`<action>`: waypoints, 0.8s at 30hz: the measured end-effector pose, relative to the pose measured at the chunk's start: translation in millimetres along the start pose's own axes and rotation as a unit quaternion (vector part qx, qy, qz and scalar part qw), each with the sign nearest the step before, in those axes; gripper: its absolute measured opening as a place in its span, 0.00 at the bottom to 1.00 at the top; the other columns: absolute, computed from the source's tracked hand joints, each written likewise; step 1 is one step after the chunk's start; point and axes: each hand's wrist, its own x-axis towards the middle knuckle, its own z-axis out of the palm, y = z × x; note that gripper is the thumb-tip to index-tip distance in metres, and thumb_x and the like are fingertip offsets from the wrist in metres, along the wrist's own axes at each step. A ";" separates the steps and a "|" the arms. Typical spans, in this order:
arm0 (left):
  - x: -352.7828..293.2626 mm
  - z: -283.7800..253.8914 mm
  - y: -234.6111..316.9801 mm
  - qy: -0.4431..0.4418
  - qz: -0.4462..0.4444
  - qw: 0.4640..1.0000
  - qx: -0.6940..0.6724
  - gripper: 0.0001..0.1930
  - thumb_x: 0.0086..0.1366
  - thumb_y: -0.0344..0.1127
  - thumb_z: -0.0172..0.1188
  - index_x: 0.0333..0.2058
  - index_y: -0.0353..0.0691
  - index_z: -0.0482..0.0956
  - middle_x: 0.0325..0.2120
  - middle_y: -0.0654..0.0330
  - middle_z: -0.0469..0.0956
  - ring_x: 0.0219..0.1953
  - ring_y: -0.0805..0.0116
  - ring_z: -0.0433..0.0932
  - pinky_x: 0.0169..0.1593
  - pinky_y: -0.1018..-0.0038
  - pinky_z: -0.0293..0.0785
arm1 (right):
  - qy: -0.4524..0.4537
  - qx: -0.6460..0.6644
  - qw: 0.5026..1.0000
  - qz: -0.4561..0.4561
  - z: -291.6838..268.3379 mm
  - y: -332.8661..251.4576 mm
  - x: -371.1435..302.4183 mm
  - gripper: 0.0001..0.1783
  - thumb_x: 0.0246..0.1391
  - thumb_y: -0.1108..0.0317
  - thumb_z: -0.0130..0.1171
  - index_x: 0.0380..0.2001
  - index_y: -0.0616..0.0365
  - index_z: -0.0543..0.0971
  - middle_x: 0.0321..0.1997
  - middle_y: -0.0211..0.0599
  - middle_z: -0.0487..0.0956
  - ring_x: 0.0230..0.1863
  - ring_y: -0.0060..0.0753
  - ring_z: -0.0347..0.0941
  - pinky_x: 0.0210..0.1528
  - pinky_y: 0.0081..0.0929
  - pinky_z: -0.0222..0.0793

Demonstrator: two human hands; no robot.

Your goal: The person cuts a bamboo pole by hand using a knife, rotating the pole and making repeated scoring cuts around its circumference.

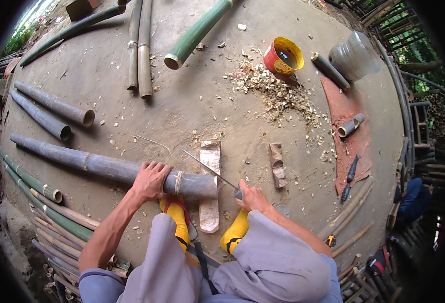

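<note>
2 hands are engaged. The left hand (pixel 151 181) is clasped over the pole (pixel 108 166) near its right end, which lies across the block (pixel 209 217). The right hand (pixel 252 197) is closed around the handle of a knife (pixel 207 165), blade angled past that end; contact is not confirmed. The step appears to be trimming the pole's end; the next move calls for a steady pole and controlled blade angle.

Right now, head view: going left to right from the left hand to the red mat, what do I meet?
Left hand → long wooden block → right hand → small notched wood piece → red mat.
</note>
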 end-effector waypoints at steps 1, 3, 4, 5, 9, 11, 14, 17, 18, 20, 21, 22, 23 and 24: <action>4.4 -4.1 0.2 -0.043 -0.013 0.999 -0.002 0.38 0.32 0.42 0.74 0.47 0.43 0.73 0.40 0.59 0.78 0.49 0.59 0.76 0.55 0.59 0.65 | 0.001 -0.004 1.000 0.000 -0.1 0.1 0.1 0.26 0.46 0.65 0.67 0.40 0.59 0.62 0.31 0.64 0.79 0.38 0.69 0.76 0.38 0.56 0.73; 9.6 -9.0 0.8 -0.132 -0.038 0.991 -0.007 0.36 0.32 0.43 0.73 0.46 0.43 0.73 0.39 0.59 0.78 0.48 0.58 0.76 0.53 0.60 0.66 | 0.004 -0.010 1.000 -0.011 -0.1 2.2 -0.2 0.27 0.46 0.65 0.68 0.42 0.60 0.62 0.30 0.63 0.79 0.36 0.69 0.77 0.37 0.56 0.73; 3.3 -1.3 0.7 -0.071 -0.027 0.997 -0.013 0.34 0.30 0.43 0.73 0.41 0.43 0.73 0.36 0.58 0.78 0.46 0.58 0.76 0.50 0.59 0.67 | 0.006 -0.012 1.000 -0.023 0.2 3.8 -0.7 0.27 0.47 0.65 0.68 0.43 0.60 0.62 0.29 0.62 0.79 0.35 0.69 0.77 0.35 0.55 0.74; 8.3 4.7 -0.5 -0.037 -0.019 0.999 0.001 0.34 0.29 0.43 0.73 0.41 0.43 0.73 0.36 0.58 0.78 0.46 0.57 0.76 0.50 0.59 0.67 | 0.007 -0.015 0.999 -0.034 -0.6 5.5 -1.1 0.28 0.47 0.64 0.68 0.44 0.60 0.62 0.28 0.60 0.79 0.33 0.69 0.77 0.34 0.55 0.74; 6.9 12.5 18.8 -0.047 -0.046 0.998 -0.007 0.35 0.31 0.42 0.71 0.45 0.44 0.74 0.39 0.57 0.78 0.47 0.57 0.75 0.52 0.61 0.66 | 0.138 0.060 0.984 -0.100 -16.8 -15.4 -19.2 0.23 0.48 0.67 0.67 0.40 0.59 0.65 0.26 0.57 0.79 0.29 0.62 0.79 0.27 0.48 0.74; 5.2 16.8 17.0 -0.021 -0.051 0.998 0.015 0.36 0.32 0.43 0.72 0.46 0.43 0.74 0.40 0.57 0.77 0.48 0.57 0.75 0.54 0.61 0.66 | 0.205 0.113 0.961 -0.145 -42.1 -47.9 -23.2 0.21 0.48 0.67 0.67 0.39 0.58 0.66 0.25 0.55 0.79 0.28 0.59 0.79 0.26 0.47 0.73; 5.1 13.1 18.0 -0.024 -0.050 0.998 0.012 0.37 0.31 0.44 0.73 0.46 0.42 0.73 0.39 0.56 0.77 0.48 0.57 0.75 0.55 0.62 0.65 | 0.252 0.124 0.943 -0.177 -46.1 -55.6 -26.9 0.21 0.47 0.68 0.67 0.37 0.58 0.65 0.25 0.56 0.78 0.28 0.58 0.79 0.26 0.48 0.73; 8.3 11.6 20.6 -0.019 -0.043 0.999 0.011 0.37 0.31 0.44 0.73 0.46 0.42 0.73 0.39 0.56 0.77 0.48 0.57 0.75 0.56 0.61 0.65 | 0.078 -0.098 0.991 -0.045 -12.5 0.1 -12.6 0.21 0.46 0.68 0.67 0.36 0.59 0.65 0.24 0.57 0.78 0.27 0.59 0.79 0.26 0.48 0.73; 8.1 11.7 19.4 -0.018 -0.043 0.999 0.007 0.37 0.32 0.44 0.73 0.46 0.42 0.73 0.39 0.56 0.78 0.48 0.57 0.75 0.56 0.61 0.65 | 0.064 -0.062 0.994 -0.069 -21.3 6.1 -2.7 0.22 0.46 0.68 0.67 0.37 0.60 0.64 0.24 0.56 0.78 0.27 0.59 0.79 0.27 0.48 0.74; 7.7 12.8 18.5 -0.014 -0.042 0.999 -0.001 0.37 0.32 0.43 0.73 0.46 0.42 0.73 0.39 0.56 0.78 0.48 0.57 0.75 0.56 0.61 0.65 | 0.080 -0.025 0.993 -0.084 -21.9 6.2 -1.3 0.22 0.46 0.68 0.67 0.37 0.60 0.65 0.24 0.56 0.78 0.27 0.59 0.79 0.27 0.47 0.74; -0.8 16.1 21.5 -0.021 -0.044 0.999 -0.005 0.36 0.32 0.43 0.73 0.45 0.42 0.73 0.40 0.56 0.78 0.48 0.57 0.75 0.56 0.61 0.65 | 0.076 -0.002 0.993 -0.085 -19.8 -0.3 -12.6 0.22 0.46 0.68 0.67 0.37 0.60 0.65 0.24 0.55 0.78 0.27 0.59 0.79 0.27 0.46 0.75; 1.8 14.7 20.4 -0.014 -0.047 0.999 -0.005 0.36 0.31 0.43 0.72 0.45 0.42 0.73 0.40 0.56 0.78 0.48 0.57 0.75 0.56 0.61 0.65 | 0.123 0.050 0.983 -0.125 -27.0 -13.8 -11.7 0.21 0.45 0.68 0.68 0.36 0.61 0.66 0.23 0.55 0.78 0.27 0.58 0.79 0.26 0.44 0.74; 4.9 13.6 18.2 -0.008 -0.049 0.999 -0.004 0.36 0.31 0.42 0.72 0.45 0.41 0.73 0.40 0.56 0.78 0.49 0.58 0.75 0.57 0.61 0.65 | 0.154 0.080 0.974 -0.146 -34.1 -26.1 -13.6 0.21 0.45 0.68 0.68 0.38 0.61 0.67 0.23 0.54 0.77 0.27 0.58 0.79 0.27 0.43 0.74; 8.4 13.0 14.2 -0.020 -0.049 0.999 0.004 0.36 0.31 0.42 0.72 0.45 0.42 0.73 0.40 0.56 0.78 0.48 0.58 0.75 0.57 0.61 0.65 | 0.184 0.112 0.963 -0.161 -38.5 -38.6 -21.6 0.22 0.45 0.69 0.68 0.39 0.61 0.68 0.23 0.52 0.77 0.28 0.58 0.78 0.27 0.42 0.73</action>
